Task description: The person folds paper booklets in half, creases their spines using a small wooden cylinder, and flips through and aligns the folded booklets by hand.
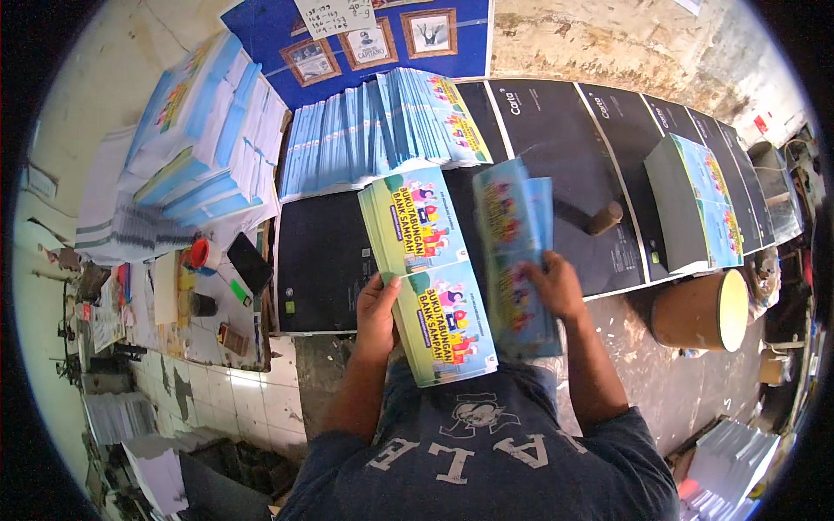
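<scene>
My left hand point(380, 311) is closed on the left edge of a small stack of printed booklet covers point(445, 326), green, yellow and blue, two designs one above the other. The stack slants over the table's near edge. Just to its right, my right hand point(556, 285) grips more of the same covers point(511, 227), blurred by motion, with a bluish sheet edge showing behind them. The two bunches are close together at their near ends; whether they touch, I cannot tell. Beyond the left bunch, a fanned row of booklet covers point(365, 130) lies on the black tabletop point(326, 252).
A wooden peg-like cylinder point(605, 218) rests right of my hands. Farther right stands a thick stack of covers point(695, 204), with a brown drum point(695, 311) below the table edge. Tall paper piles point(195, 130), a phone point(250, 262) and a red round container point(204, 253) are at left.
</scene>
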The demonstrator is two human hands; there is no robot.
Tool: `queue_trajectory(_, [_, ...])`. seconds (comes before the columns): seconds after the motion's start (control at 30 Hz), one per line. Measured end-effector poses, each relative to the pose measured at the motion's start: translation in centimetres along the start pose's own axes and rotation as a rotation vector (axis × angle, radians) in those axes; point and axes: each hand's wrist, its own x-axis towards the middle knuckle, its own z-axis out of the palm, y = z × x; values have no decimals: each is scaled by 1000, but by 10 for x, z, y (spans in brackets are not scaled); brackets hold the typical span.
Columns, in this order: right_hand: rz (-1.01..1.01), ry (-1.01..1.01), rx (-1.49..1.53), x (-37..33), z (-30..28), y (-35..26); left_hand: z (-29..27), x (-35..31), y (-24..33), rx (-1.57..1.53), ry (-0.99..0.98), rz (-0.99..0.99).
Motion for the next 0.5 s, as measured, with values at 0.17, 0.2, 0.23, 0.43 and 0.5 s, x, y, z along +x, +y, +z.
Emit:
queue_trajectory(0.17, [-119, -141, 258, -15, 45, -19, 8, 5, -23, 68, -53, -14])
queue_trajectory(0.2, [-45, -186, 283, -9, 42, -5, 7, 5, -20, 72, -59, -18])
queue_trajectory(0.23, [25, -239, 306, -4, 36, -1, 5, 2, -13, 60, -50, -26])
queue_trajectory(0.43, [56, -166, 133, -9, 9, -37, -3, -1, -6, -29, -29, -54])
queue_trajectory(0.5, [-114, -154, 106, -11, 41, -10, 13, 0, -16, -64, -74, -57])
